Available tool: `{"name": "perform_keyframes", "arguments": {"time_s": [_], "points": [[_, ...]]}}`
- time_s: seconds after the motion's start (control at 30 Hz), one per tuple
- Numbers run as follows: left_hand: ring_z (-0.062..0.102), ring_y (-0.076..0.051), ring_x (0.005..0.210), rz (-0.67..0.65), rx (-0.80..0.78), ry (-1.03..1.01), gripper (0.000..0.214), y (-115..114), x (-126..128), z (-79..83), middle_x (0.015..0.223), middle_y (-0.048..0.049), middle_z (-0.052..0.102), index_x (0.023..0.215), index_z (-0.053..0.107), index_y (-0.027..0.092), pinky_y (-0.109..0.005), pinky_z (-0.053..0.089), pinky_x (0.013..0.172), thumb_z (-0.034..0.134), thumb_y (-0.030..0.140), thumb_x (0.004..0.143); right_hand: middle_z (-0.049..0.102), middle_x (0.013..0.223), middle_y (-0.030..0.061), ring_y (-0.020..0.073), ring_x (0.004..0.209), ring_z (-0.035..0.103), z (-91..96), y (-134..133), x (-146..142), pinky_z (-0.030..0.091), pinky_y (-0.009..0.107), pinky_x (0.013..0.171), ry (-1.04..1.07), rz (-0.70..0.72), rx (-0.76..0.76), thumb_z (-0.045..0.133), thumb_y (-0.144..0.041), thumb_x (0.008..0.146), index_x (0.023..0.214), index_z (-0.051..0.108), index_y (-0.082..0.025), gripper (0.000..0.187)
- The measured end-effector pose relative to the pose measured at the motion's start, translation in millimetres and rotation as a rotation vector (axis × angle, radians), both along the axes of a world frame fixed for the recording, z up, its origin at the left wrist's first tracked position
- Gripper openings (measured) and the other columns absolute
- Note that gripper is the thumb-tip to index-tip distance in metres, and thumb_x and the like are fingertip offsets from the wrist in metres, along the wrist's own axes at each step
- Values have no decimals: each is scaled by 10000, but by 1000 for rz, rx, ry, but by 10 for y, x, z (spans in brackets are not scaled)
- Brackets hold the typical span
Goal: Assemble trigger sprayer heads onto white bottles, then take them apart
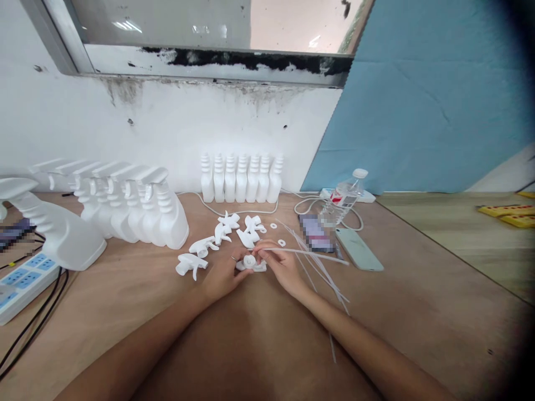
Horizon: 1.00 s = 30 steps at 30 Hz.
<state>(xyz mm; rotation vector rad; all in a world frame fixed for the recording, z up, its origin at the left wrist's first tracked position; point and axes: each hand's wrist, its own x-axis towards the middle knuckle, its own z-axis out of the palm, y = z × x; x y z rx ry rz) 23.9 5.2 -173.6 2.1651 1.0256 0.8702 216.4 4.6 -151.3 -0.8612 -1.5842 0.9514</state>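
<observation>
My left hand [222, 275] is closed around a white trigger spray head [249, 261], its round collar facing up toward me. Pinched in my right hand [284, 268] is a thin white plastic tube [320, 256], one end at the spray head and the rest stretching to the right. Whether the tube's tip sits inside the head, I cannot tell. Several loose spray heads [191, 264] lie on the table just beyond and left of my hands. Small white ring washers [281, 243] and more loose tubes [330, 281] are scattered near my right hand.
Bottles without heads [241, 184] line the wall. Bottles with spray heads [167, 223] stand at left, beside a power strip [31, 278] with black cables. At right are two phones, one pale green [359, 249], a clear water bottle [340, 200] and a white cable [301, 207].
</observation>
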Motion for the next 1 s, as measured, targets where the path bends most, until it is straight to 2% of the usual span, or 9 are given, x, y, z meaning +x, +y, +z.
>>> {"name": "perform_keyframes", "arguments": {"time_s": [0.1, 0.27, 0.63, 0.8, 0.9, 1.0], "points": [[604, -225, 1032, 7, 0, 16, 364, 3, -3, -1, 1187, -62, 634, 1226, 499, 230, -359, 478, 882, 573, 333, 885, 680, 929, 47, 159, 742, 627, -16, -23, 12, 521, 312, 730, -13, -29, 15, 556, -388, 906, 880, 703, -215, 228], [605, -213, 1012, -6, -15, 7, 350, 2, 1, 1, 1164, -48, 639, 1222, 495, 234, -339, 472, 868, 573, 301, 887, 712, 909, 41, 186, 863, 654, -46, -66, 11, 520, 322, 797, -123, -50, 28, 561, -385, 907, 879, 704, -225, 216], [612, -200, 944, 10, -24, 19, 350, -7, 3, 13, 1119, -35, 647, 1221, 494, 234, -324, 476, 839, 575, 308, 889, 688, 927, 43, 176, 874, 641, -117, -44, 39, 505, 304, 795, -213, -32, 126, 491, -354, 950, 909, 664, -221, 223], [617, -209, 966, 17, -5, 34, 363, 3, 3, -17, 1137, -41, 649, 1229, 490, 235, -337, 477, 849, 578, 317, 887, 646, 909, 37, 171, 879, 615, -70, -25, -13, 478, 296, 804, -319, -65, 184, 473, -291, 959, 937, 612, -223, 157], [624, -225, 980, 32, -13, 44, 402, 10, 5, -44, 1132, -57, 660, 1255, 467, 226, -355, 484, 846, 579, 335, 884, 597, 912, 50, 174, 890, 582, -23, 12, -53, 457, 305, 816, -370, -35, 282, 442, -260, 968, 885, 594, -212, 180], [638, -233, 962, 42, -36, 42, 480, 12, 9, -48, 1136, -71, 669, 1304, 425, 222, -354, 500, 810, 589, 356, 873, 561, 829, 39, 168, 819, 549, -2, 47, -81, 438, 296, 764, -383, 4, 331, 427, -239, 970, 821, 564, -203, 205]]}}
